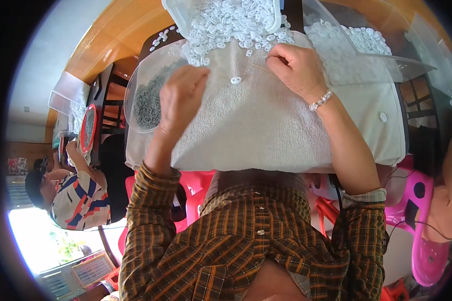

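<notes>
My left hand [182, 95] hovers over the cloth's left side, beside a round clear tray [130, 113] of small grey pieces [148, 105] that look like screws. Its fingers are pressed together, somewhat blurred, and anything in them is hidden. At the far right of the cloth, my right hand [297, 70] is closed in a pinch, a beaded bracelet at its wrist. From its fingertips a thin tan stick [258, 66] points left. Between the hands, a white oval piece with two holes [235, 80] lies on the pale towel [266, 130].
A white tub [277, 22] at the back spills many white two-hole pieces [226, 25] onto the cloth. Clear plastic bins [402, 65] stand at the back right. Another white piece [383, 117] lies near the right edge. Other people sit at left and right.
</notes>
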Available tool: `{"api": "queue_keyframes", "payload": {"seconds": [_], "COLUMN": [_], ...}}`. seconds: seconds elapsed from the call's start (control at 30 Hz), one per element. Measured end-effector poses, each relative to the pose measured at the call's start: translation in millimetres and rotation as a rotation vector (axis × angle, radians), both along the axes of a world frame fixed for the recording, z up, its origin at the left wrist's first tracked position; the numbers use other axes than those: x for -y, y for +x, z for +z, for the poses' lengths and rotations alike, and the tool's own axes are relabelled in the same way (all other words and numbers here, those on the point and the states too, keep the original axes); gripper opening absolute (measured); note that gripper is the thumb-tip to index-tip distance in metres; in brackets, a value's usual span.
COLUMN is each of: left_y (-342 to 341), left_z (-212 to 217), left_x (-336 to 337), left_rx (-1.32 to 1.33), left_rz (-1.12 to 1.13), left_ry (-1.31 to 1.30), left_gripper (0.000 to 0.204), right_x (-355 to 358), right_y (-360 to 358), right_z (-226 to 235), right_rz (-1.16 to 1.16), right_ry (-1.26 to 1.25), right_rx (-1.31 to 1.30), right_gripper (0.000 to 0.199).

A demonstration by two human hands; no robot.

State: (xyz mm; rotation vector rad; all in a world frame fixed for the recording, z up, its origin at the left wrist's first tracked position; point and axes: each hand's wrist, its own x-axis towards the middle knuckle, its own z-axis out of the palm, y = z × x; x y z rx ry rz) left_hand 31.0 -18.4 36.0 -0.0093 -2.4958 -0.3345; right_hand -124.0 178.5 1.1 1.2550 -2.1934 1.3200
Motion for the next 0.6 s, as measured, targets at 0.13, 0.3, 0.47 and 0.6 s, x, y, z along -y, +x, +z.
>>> {"api": "queue_keyframes", "payload": {"seconds": [0.13,0.3,0.47,0.6], "left_y": [-14.2,-22.3,16.3,12.7], "left_z": [20.3,21.8,-10.6,-23.3], "left_x": [26.0,64.0,127.3,100.0], "left_rx": [0.014,0.163,0.49,0.533], "left_rz": [-0.001,0.146,0.266,0.289], "left_ry": [-0.257,-0.325,-0.301,-0.168], "left_gripper": [0.008,0.016,0.015,0.013], "right_x": [3.2,-5.8,7.9,0.2], "right_y": [3.2,-0.9,-3.4,-3.9], "right_z": [-0.3,-1.6,-14.0,-15.6], "right_rz": [-0.008,-0.03,-0.018,-0.04], "right_ry": [0.003,0.087,0.002,0.082], "right_rx": [0.01,0.008,-0.075,-0.083], "right_gripper": [0.013,0.012,0.014,0.015]}}
